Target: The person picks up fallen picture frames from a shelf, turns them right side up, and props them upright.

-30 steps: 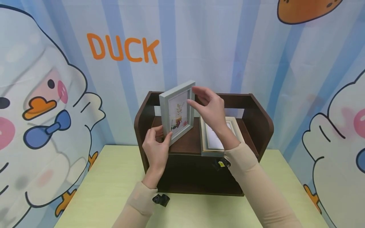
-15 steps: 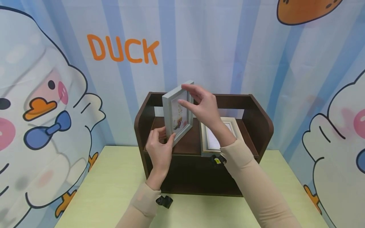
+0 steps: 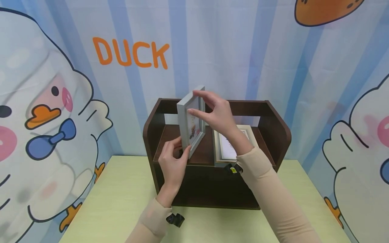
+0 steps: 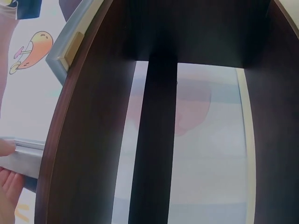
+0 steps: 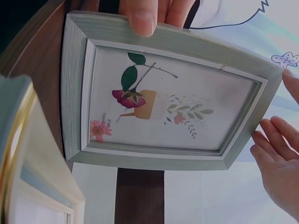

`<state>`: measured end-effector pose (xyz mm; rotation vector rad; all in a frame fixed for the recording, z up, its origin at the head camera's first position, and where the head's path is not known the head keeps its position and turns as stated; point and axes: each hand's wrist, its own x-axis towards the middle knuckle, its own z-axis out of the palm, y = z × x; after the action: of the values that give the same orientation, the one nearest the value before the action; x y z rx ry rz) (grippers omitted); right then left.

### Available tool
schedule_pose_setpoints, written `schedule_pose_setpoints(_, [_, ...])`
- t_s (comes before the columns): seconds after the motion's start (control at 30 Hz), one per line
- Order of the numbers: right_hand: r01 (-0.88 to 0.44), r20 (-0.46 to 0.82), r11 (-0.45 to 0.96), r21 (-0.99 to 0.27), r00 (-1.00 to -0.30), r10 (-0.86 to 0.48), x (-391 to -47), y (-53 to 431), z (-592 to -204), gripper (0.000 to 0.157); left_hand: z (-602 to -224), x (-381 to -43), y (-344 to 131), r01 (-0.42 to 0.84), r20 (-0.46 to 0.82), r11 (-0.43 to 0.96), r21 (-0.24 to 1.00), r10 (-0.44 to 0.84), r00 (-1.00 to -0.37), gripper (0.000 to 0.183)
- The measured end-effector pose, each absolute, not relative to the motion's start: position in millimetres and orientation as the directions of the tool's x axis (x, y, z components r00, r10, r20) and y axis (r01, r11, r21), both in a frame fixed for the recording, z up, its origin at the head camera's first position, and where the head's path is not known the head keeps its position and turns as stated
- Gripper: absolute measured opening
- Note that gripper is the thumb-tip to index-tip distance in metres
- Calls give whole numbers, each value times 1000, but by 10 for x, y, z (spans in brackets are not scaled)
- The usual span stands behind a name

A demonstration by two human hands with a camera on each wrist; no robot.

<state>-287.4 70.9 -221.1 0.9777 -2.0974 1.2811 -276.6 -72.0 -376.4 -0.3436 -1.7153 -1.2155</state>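
A grey-green picture frame with a pressed-flower print stands upright, steeply turned, with its lower edge at the top board of a dark brown shelf unit. My left hand grips its near lower side, thumb in front and fingers behind; the left wrist view catches only a strip of frame by that hand. At the upper part, my right hand reaches across with thumb and fingers extended apart. In the right wrist view those fingers lie along the edge near a corner, not curled round it.
To the right on the same board lies a cream picture frame, over a grey-blue edge. Raised side panels and a back rail bound the board. The unit stands on a pale yellow table before a duck-print curtain.
The grey-green frame has turned further edge-on, its near side swinging right. My left hand has moved right with it, and the right hand has shifted left over its upper part.
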Motion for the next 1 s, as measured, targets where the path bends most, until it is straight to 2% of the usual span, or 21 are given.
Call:
schedule_pose_setpoints(0.37, [-817, 750, 301, -491, -573, -330, -2953, 772, -2273, 54, -3788, -2714, -659, 738, 845, 416, 532, -216, -488, 38])
schedule_pose_setpoints(0.67, [-840, 758, 284, -463, -541, -365, -2923, 828, -2243, 50, -3801, -2692, -605, 761, 850, 383, 523, -170, -499, 38])
schedule_pose_setpoints(1.0, [-836, 734, 267, -479, -548, -401, -2935, 905, -2221, 47, -3808, -2698, -554, 788, 857, 343, 511, -132, -498, 41])
